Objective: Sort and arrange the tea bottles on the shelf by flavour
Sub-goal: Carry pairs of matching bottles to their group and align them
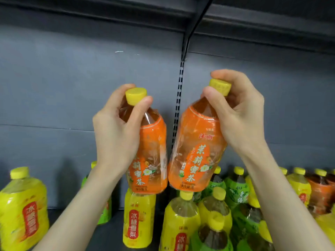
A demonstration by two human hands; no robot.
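Observation:
Two orange-labelled tea bottles with yellow caps are held up in the air in front of the shelf's grey back wall. My left hand grips the neck of the left orange bottle. My right hand grips the neck and cap of the right orange bottle. The two bottles hang side by side, nearly touching at their bases. Below them on the shelf stand yellow-labelled bottles and green-labelled bottles, mixed together.
A lone yellow bottle stands at the far left. More orange bottles sit at the far right behind yellow ones. A slotted metal upright divides the back wall. The dark shelf floor shows between the left bottles. An upper shelf hangs overhead.

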